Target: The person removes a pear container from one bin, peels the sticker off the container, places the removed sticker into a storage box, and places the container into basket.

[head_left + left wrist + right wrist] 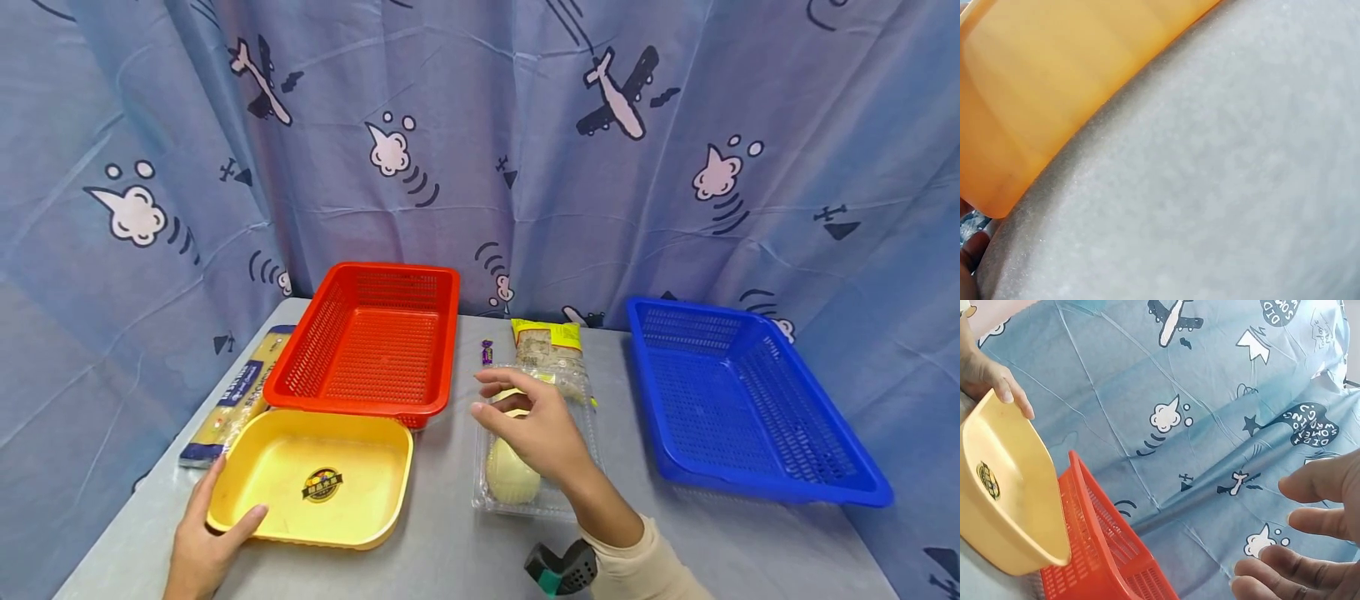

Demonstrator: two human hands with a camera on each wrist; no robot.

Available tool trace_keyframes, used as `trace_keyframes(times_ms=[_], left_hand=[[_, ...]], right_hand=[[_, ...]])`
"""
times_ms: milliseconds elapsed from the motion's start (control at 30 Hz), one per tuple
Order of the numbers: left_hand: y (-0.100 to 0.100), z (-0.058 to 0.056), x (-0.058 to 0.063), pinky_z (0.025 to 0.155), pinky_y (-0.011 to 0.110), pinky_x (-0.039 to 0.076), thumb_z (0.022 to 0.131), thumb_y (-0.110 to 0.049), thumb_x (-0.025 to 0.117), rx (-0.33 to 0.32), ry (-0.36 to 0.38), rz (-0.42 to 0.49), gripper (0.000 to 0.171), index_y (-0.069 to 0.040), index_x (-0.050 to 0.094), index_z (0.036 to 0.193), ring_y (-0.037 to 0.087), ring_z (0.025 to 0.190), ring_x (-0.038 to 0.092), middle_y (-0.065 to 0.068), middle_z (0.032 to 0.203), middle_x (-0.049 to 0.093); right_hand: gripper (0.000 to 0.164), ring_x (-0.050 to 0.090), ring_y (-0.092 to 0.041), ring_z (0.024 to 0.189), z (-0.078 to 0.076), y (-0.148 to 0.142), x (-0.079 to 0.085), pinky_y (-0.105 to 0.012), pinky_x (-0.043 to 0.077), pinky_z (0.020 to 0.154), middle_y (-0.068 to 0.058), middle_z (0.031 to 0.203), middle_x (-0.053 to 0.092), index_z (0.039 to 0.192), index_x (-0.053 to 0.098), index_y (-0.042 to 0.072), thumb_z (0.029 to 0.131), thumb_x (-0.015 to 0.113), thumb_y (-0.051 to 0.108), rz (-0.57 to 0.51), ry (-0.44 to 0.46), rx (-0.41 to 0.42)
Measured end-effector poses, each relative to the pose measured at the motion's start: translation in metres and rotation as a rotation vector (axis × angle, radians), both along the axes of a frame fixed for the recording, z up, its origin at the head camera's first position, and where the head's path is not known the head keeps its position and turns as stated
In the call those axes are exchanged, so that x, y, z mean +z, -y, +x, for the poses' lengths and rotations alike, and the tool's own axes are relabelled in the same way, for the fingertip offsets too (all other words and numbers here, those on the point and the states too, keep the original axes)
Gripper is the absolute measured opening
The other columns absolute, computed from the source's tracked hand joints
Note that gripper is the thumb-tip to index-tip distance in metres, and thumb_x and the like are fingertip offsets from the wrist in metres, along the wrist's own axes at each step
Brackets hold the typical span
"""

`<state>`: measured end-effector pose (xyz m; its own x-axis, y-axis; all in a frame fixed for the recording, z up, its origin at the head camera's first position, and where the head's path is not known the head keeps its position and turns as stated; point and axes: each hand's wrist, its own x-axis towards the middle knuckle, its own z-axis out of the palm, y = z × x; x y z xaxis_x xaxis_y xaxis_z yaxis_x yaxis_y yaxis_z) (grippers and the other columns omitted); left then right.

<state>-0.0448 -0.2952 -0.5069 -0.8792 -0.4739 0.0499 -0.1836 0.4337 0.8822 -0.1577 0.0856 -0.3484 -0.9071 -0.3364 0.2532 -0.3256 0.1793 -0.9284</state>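
My left hand (201,535) grips the left end of a yellow plastic basin (360,500), thumb over the near rim and fingers along the outer side. A round fruit sticker (322,484) marks the basin's floor. In the left wrist view the basin's wall (1072,75) fills the upper left, close to the grey table. My right hand (536,433) hovers with parted, relaxed fingers above a clear plastic box (555,502) and holds nothing. Pale round things (513,472) lie in that box, partly hidden by the hand. The right wrist view shows the right hand's fingers (1316,522) apart.
Behind the basin stands a red basket (393,337), and a blue basket (720,408) is at right. A long noodle-like packet (240,387) lies at the left edge. A yellow-topped bag (551,342) and a small purple candy (487,352) lie near the curtain (450,167).
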Motion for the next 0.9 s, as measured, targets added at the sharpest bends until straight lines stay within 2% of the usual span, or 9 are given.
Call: trace_keyframes(times_ms=[233,367,667,900], left_hand=[[-0.001,0.001,0.002,0.112,0.046,0.014,0.084,-0.028,0.077,0.004,0.004,0.006,0.095,-0.020,0.016,0.156,0.042,0.138,0.019,0.022,0.156,0.016],[-0.002,0.001,0.003,0.112,0.044,0.014,0.084,-0.026,0.077,0.003,-0.006,0.002,0.094,-0.019,0.018,0.156,0.042,0.138,0.020,0.021,0.156,0.018],[-0.002,0.001,0.002,0.112,0.045,0.014,0.084,-0.027,0.077,0.001,-0.007,0.007,0.094,-0.020,0.017,0.156,0.041,0.138,0.021,0.020,0.156,0.018],[-0.002,0.001,0.002,0.112,0.047,0.014,0.084,-0.029,0.077,0.006,-0.002,-0.007,0.094,-0.019,0.017,0.156,0.042,0.138,0.021,0.022,0.155,0.018]], right_hand=[[0.033,0.065,-0.025,0.084,0.000,-0.009,-0.003,-0.037,0.055,0.067,-0.013,0.102,0.065,0.117,0.069,0.014,0.084,0.075,0.011,-0.003,-0.006,0.008],[0.034,0.066,-0.026,0.083,-0.002,-0.017,-0.007,-0.035,0.055,0.066,-0.018,0.102,0.065,0.117,0.068,0.011,0.084,0.076,0.009,-0.012,-0.032,-0.003],[0.036,0.065,-0.025,0.083,-0.003,-0.037,-0.014,-0.033,0.054,0.069,-0.012,0.101,0.064,0.119,0.067,0.006,0.084,0.074,0.006,0.006,-0.084,-0.067],[0.035,0.065,-0.024,0.084,-0.005,-0.048,-0.023,-0.033,0.053,0.073,-0.012,0.099,0.064,0.118,0.067,0.007,0.084,0.075,0.006,0.033,-0.081,-0.115]])
